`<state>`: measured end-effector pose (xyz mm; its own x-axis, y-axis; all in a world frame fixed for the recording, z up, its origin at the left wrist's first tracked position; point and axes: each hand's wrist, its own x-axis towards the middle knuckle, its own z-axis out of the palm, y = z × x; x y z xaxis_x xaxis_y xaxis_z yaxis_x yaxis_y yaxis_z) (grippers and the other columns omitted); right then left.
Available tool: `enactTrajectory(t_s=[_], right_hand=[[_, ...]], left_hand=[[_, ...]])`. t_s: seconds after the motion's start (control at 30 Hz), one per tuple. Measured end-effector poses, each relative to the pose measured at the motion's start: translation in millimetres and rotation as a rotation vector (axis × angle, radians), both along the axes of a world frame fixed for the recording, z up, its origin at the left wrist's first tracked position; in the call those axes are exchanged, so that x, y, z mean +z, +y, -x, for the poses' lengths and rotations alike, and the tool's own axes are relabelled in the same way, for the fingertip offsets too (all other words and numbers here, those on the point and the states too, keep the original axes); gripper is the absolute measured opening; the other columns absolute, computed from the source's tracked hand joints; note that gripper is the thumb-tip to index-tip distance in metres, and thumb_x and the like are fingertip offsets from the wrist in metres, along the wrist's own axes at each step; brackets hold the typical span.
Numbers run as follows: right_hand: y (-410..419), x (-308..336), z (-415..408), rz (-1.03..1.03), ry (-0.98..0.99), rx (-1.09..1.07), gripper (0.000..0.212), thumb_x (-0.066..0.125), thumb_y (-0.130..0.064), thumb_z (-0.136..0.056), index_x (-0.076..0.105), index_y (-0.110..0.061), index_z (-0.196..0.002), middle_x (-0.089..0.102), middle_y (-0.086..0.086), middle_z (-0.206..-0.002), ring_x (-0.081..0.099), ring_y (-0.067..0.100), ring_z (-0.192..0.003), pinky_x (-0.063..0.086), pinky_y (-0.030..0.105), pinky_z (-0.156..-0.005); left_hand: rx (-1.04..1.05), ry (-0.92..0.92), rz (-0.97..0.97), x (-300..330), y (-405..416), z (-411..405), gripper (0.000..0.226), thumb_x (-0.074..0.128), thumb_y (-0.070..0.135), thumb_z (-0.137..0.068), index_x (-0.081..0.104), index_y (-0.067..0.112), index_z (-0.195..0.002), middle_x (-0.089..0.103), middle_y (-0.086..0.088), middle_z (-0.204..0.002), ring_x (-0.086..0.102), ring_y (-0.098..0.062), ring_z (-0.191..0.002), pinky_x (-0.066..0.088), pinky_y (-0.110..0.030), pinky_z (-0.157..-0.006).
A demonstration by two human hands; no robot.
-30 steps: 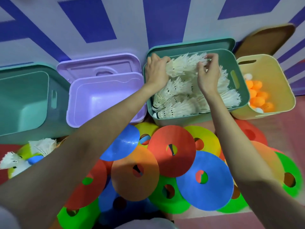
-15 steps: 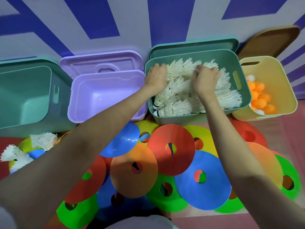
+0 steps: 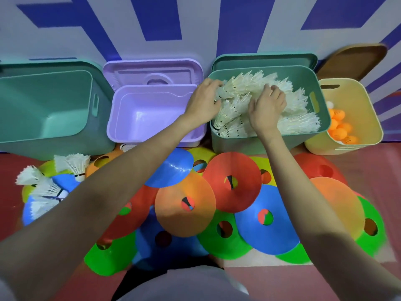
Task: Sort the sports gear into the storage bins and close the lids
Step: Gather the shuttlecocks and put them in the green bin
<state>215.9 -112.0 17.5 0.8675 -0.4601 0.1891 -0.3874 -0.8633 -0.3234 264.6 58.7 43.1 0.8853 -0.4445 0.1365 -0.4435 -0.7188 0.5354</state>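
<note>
White shuttlecocks hide both hands' fingertips — left hand, right hand

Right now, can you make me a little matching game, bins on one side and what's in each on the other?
Bins:
1. yellow bin
2. purple bin
3. green bin under the hands
4. large green bin on the far left

Contents:
A. white shuttlecocks, with the left hand and right hand on them
B. orange ping-pong balls
C. nothing visible; purple lid propped behind it
D. nothing visible; loose shuttlecocks on the floor in front

Pairs: 1-B, 2-C, 3-A, 4-D
</note>
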Motion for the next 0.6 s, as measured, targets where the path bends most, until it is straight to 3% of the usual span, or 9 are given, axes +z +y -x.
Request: enactTrajectory(t_s=[0.3, 0.43, 0.6], right_hand=[[106, 16, 56, -0.18, -0.26, 0.356, 0.033, 0.049, -0.013, -0.085, 0.056, 0.002, -0.114, 0.051, 0.022, -0.116, 0.047, 0.039, -0.108, 0.032, 0.039, -0.095], [162, 9, 80, -0.199, -0.19, 0.488, 0.033, 0.049, -0.014, -0.086, 0.056, 0.002, -0.114, 0.051, 0.022, -0.115, 0.047, 0.038, -0.11, 0.033, 0.037, -0.095], [237, -7, 103, -0.205, -0.022, 0.648, 0.032, 0.055, -0.008, -0.085, 0.056, 0.005, -0.113, 0.051, 0.024, -0.112, 0.05, 0.041, -0.102, 0.042, 0.043, -0.09]], left_hand=[[0.142, -0.041, 0.141, -10, 112, 55, 0.04, 0.061, 0.008, -0.082, 0.058, 0.004, -0.122, 0.058, -0.015, -0.118, 0.056, -0.03, -0.11, 0.044, -0.037, -0.094], [0.224, 0.03, 0.187, -27, 175, 94, 0.038, 0.063, 0.005, -0.08, 0.06, 0.004, -0.118, 0.06, -0.013, -0.112, 0.059, -0.025, -0.102, 0.044, -0.03, -0.088], [0.303, 0.123, 0.192, -45, 260, 144, 0.036, 0.062, 0.006, -0.079, 0.061, 0.004, -0.115, 0.062, -0.014, -0.109, 0.062, -0.026, -0.1, 0.049, -0.038, -0.087]])
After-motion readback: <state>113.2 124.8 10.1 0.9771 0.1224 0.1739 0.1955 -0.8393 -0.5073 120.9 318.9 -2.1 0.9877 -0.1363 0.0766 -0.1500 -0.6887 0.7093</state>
